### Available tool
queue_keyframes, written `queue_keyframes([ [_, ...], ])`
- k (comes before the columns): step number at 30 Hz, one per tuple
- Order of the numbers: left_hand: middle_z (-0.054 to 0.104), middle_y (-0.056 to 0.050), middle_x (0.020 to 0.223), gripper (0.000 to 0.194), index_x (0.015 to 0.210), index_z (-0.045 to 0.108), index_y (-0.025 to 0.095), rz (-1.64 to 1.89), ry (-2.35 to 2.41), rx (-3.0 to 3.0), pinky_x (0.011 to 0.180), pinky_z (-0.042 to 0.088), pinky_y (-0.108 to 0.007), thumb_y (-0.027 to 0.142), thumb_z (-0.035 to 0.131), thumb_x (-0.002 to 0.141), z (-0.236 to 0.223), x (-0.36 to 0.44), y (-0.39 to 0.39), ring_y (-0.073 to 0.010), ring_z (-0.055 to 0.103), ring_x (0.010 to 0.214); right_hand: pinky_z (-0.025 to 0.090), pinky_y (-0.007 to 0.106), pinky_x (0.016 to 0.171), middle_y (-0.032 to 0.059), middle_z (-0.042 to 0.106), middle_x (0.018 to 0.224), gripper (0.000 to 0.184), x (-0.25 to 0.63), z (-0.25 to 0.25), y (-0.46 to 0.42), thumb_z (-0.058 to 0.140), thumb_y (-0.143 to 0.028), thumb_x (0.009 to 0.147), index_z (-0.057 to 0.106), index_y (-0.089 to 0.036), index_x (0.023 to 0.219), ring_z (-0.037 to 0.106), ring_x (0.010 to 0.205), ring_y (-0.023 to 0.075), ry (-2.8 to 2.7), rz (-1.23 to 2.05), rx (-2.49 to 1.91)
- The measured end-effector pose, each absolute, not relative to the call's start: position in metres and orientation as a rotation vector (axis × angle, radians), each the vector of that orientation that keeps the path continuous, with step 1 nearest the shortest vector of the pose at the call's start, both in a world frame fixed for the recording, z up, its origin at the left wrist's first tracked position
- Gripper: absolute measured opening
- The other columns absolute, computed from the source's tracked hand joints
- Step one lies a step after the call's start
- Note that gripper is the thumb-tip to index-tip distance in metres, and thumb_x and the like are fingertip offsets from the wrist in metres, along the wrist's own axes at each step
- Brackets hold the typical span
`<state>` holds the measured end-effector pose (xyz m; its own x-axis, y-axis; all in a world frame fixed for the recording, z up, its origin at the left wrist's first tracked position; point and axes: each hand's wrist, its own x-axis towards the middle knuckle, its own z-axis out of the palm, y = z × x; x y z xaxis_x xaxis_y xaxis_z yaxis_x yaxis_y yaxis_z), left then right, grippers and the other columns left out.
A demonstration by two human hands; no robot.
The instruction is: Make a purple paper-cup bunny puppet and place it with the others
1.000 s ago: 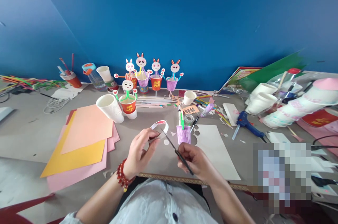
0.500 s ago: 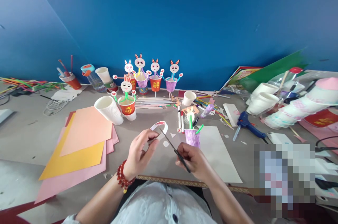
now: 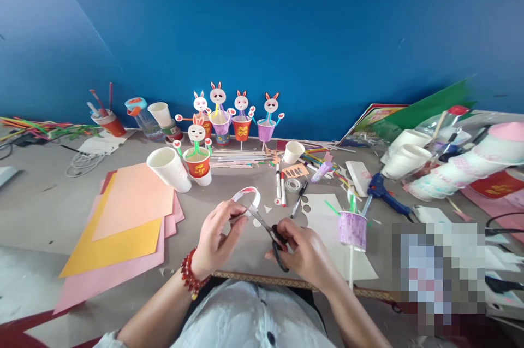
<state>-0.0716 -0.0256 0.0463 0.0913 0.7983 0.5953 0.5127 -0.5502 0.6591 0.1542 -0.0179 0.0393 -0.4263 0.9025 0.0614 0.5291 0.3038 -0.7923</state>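
My left hand [image 3: 221, 233], a red bead bracelet at its wrist, pinches a curled strip of white paper [image 3: 257, 196] with red on its inner side. In my right hand [image 3: 303, 249] is a pair of scissors [image 3: 279, 255] with black handles. The scissors' blades are apart and reach the paper at my left fingertips; whether they touch it is hard to make out. Right of my right hand, a purple paper cup [image 3: 352, 231] with green pipe-cleaner arms stands on a white stick [image 3: 351, 266].
Finished rabbit cups [image 3: 241, 127] stand along the blue wall. Stacked white cups [image 3: 167, 169] and coloured paper sheets [image 3: 133, 203] lie left. Markers [image 3: 280, 187], a tape roll [image 3: 292, 185], a white sheet [image 3: 327, 211] and a blue glue gun [image 3: 382, 192] lie right.
The purple cup has shifted right, uncovering a pen, the tape roll and cut holes in the white sheet. The scissors have opened, and their handles have spread. My left hand has stayed nearly still.
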Motion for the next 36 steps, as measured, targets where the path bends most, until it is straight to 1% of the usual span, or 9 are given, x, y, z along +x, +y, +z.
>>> queue_keyframes([
  [5, 0.067, -0.005, 0.09, 0.007, 0.099, 0.057, 0.02, 1.45, 1.307, 2.087, 0.072, 0.052, -0.026, 0.017, 0.053, 0.094, 0.0463, -0.0719, -0.0264, -0.0155, 0.064, 0.079, 0.033, 0.024, 0.052, -0.0059, 0.058, 0.062, 0.03, 0.1549, 0.0375, -0.0187, 0.075, -0.034, 0.079, 0.047, -0.024, 0.082, 0.05, 0.052, 0.0127, -2.115, 0.805, -1.269],
  [12, 0.065, -0.001, 0.086, 0.01, 0.103, 0.057, 0.021, 1.459, 1.334, 2.033, 0.065, 0.05, -0.021, 0.017, 0.054, 0.094, 0.047, -0.0691, -0.0263, -0.0109, 0.06, 0.068, 0.033, 0.023, 0.051, -0.0057, 0.059, 0.063, 0.029, 0.1541, 0.0363, -0.0228, 0.074, -0.034, 0.08, 0.047, -0.024, 0.082, 0.051, 0.051, 0.0115, -2.123, 0.876, -1.199],
  [14, 0.067, -0.003, 0.09, 0.016, 0.109, 0.058, 0.021, 1.448, 1.336, 2.03, 0.067, 0.051, -0.021, 0.016, 0.054, 0.094, 0.0472, -0.0685, -0.0257, -0.0115, 0.062, 0.071, 0.033, 0.023, 0.051, -0.0055, 0.06, 0.063, 0.03, 0.1535, 0.0358, -0.0227, 0.075, -0.035, 0.08, 0.047, -0.024, 0.082, 0.051, 0.052, 0.0117, -2.129, 0.848, -1.211],
  [17, 0.069, -0.006, 0.102, 0.027, 0.12, 0.056, 0.021, 1.43, 1.326, 2.053, 0.073, 0.052, -0.023, 0.014, 0.052, 0.094, 0.0477, -0.0683, -0.0245, -0.0135, 0.064, 0.081, 0.033, 0.023, 0.052, -0.0054, 0.06, 0.062, 0.031, 0.153, 0.036, -0.021, 0.076, -0.036, 0.079, 0.048, -0.024, 0.082, 0.052, 0.053, 0.0122, -2.145, 0.774, -1.229],
  [22, 0.067, -0.003, 0.089, 0.017, 0.105, 0.06, 0.021, 1.446, 1.293, 2.023, 0.068, 0.049, -0.021, 0.012, 0.053, 0.093, 0.0471, -0.0679, -0.0242, -0.012, 0.061, 0.074, 0.035, 0.022, 0.052, -0.006, 0.058, 0.06, 0.029, 0.1546, 0.0375, -0.0169, 0.075, -0.036, 0.08, 0.049, -0.023, 0.08, 0.053, 0.052, 0.0121, -2.133, 0.651, -1.222],
  [25, 0.068, -0.004, 0.093, 0.014, 0.102, 0.061, 0.02, 1.45, 1.305, 1.942, 0.069, 0.049, -0.021, 0.012, 0.054, 0.093, 0.0463, -0.0669, -0.0257, -0.0134, 0.063, 0.079, 0.035, 0.022, 0.052, -0.0059, 0.057, 0.06, 0.028, 0.1556, 0.0378, -0.0164, 0.074, -0.036, 0.08, 0.049, -0.023, 0.08, 0.052, 0.052, 0.0121, -2.095, 0.608, -1.246],
  [28, 0.067, -0.003, 0.09, 0.013, 0.099, 0.062, 0.021, 1.47, 1.313, 1.9, 0.068, 0.048, -0.021, 0.012, 0.055, 0.093, 0.0465, -0.0655, -0.0269, -0.0128, 0.062, 0.077, 0.034, 0.022, 0.049, -0.0067, 0.056, 0.059, 0.027, 0.1552, 0.0365, -0.0174, 0.072, -0.036, 0.08, 0.048, -0.023, 0.08, 0.048, 0.05, 0.011, -2.068, 0.722, -1.257],
  [31, 0.067, -0.003, 0.088, 0.017, 0.104, 0.065, 0.021, 1.481, 1.308, 1.884, 0.066, 0.047, -0.02, 0.012, 0.056, 0.092, 0.0477, -0.0643, -0.0277, -0.0115, 0.06, 0.073, 0.032, 0.021, 0.046, -0.0073, 0.053, 0.058, 0.028, 0.1549, 0.034, -0.0179, 0.071, -0.036, 0.081, 0.045, -0.024, 0.078, 0.044, 0.048, 0.0102, -1.989, 0.895, -1.253],
  [36, 0.067, -0.002, 0.088, 0.023, 0.109, 0.066, 0.023, 1.487, 1.302, 1.869, 0.062, 0.045, -0.019, 0.011, 0.056, 0.092, 0.0476, -0.0636, -0.0286, -0.0104, 0.058, 0.07, 0.033, 0.02, 0.047, -0.0074, 0.051, 0.06, 0.032, 0.1566, 0.0357, -0.0195, 0.071, -0.038, 0.08, 0.043, -0.023, 0.077, 0.043, 0.05, 0.0099, -1.891, 1.001, -1.268],
])
